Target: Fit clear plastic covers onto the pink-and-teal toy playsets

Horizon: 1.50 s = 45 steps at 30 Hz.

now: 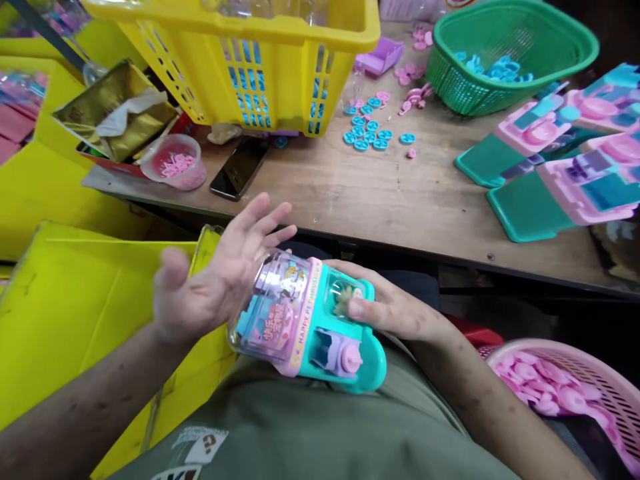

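Observation:
A toy pet house (306,313) with a clear dome, a pink band and a teal base lies tilted in front of my body. My right hand (383,303) grips its teal end, the thumb on the small clear window and the other fingers underneath. My left hand (215,280) is spread beside the clear dome, palm up, its fingers apart. The heel and edge of that palm are close against the dome; whether they touch is unclear. A small lilac piece (345,357) sits in the lower opening of the base.
On the wooden table (400,193) are a yellow basket (290,60), a green basket (515,40), blue wheels (370,133), a phone (240,168), a tub of pink bits (177,167) and teal-pink toys (545,187). A pink basket (575,360) stands at right, yellow boxes (85,300) at left.

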Each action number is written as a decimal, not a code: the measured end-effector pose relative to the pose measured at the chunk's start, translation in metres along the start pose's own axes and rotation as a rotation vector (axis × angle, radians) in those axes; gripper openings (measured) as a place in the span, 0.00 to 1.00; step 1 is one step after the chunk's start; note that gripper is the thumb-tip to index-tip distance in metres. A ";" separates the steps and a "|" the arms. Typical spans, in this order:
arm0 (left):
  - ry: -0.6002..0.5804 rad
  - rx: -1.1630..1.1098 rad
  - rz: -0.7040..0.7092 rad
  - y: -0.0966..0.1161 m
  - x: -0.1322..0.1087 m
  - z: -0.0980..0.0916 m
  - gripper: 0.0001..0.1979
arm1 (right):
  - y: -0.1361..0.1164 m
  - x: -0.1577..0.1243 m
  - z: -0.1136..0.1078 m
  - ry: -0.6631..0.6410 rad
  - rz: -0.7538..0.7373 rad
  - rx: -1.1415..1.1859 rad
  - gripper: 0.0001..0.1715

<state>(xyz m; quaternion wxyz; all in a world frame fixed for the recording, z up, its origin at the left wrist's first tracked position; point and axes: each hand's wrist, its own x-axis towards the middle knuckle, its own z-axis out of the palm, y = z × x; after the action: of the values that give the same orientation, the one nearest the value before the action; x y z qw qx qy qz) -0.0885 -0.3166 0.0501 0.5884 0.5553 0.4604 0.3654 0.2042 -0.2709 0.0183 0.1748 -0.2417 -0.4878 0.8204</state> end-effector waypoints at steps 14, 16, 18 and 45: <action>-0.196 -0.515 -0.282 -0.008 -0.015 -0.016 0.34 | 0.024 0.000 -0.006 0.084 -0.146 -0.334 0.59; -0.216 -0.487 -0.295 -0.010 -0.019 -0.019 0.35 | 0.026 0.000 -0.006 0.064 -0.134 -0.328 0.58; -0.212 -0.450 -0.349 -0.012 -0.020 -0.022 0.35 | 0.027 0.003 -0.005 0.053 -0.100 -0.288 0.57; -0.269 -0.663 -0.272 -0.017 -0.003 -0.032 0.50 | -0.019 0.020 0.000 0.208 -0.153 -0.483 0.46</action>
<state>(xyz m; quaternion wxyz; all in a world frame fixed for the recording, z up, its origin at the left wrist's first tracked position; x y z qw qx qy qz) -0.1208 -0.3111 0.0345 0.8345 0.3115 0.3052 0.3368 0.1884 -0.2512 0.0308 0.2225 -0.3218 -0.6656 0.6355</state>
